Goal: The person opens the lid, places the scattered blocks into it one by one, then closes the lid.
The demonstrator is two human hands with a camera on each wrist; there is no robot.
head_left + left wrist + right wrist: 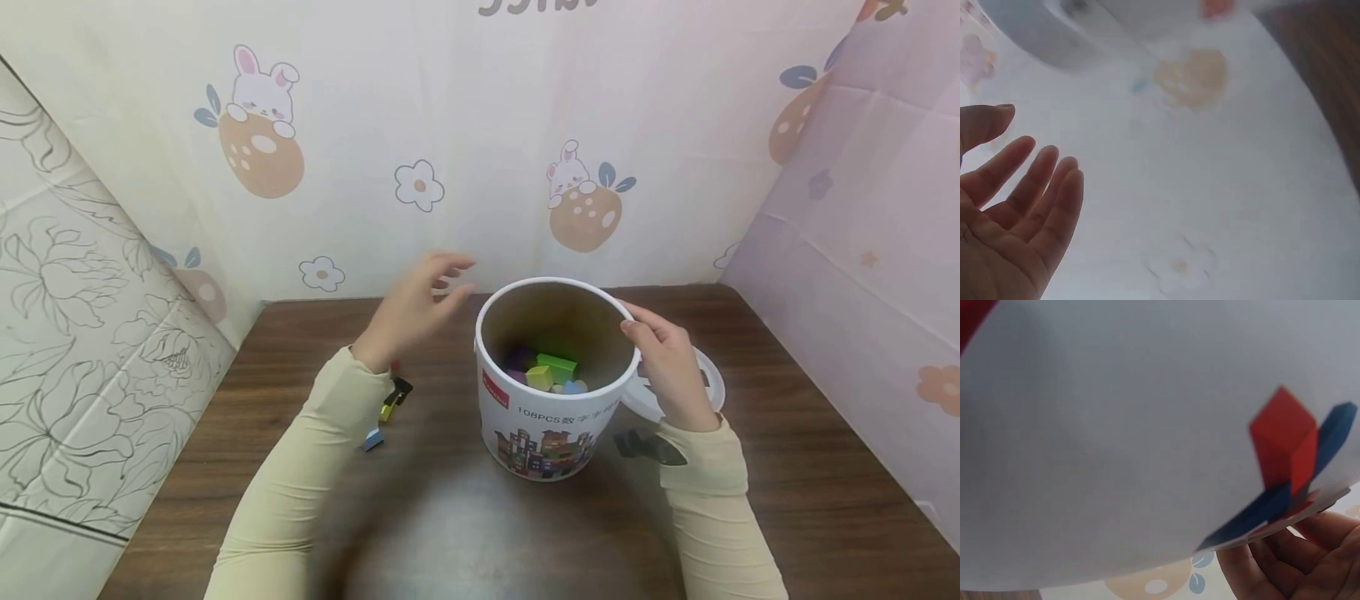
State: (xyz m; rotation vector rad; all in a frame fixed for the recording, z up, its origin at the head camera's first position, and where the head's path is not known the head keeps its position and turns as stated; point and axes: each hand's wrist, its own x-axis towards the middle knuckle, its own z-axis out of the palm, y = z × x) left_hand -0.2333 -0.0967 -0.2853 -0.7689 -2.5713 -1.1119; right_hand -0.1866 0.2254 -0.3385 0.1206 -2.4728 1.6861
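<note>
An open bucket (pixel 551 425) of blocks (pixel 557 367) is held on the counter (pixel 240 425).
Its rim is pinched between thumb and fingers of the right hand (pixel 671 367), presumably for steadiness; nothing is held by the left hand (pixel 416 312), its fingers loosely parted nearby.

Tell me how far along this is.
Looks done: the round white lid is off, and green and yellow blocks lie inside the white cylindrical bucket. In hand: the right hand grips the bucket's rim; the left hand is raised, empty. Possibly left: the small black, yellow and blue pieces on the brown wooden table.
</note>
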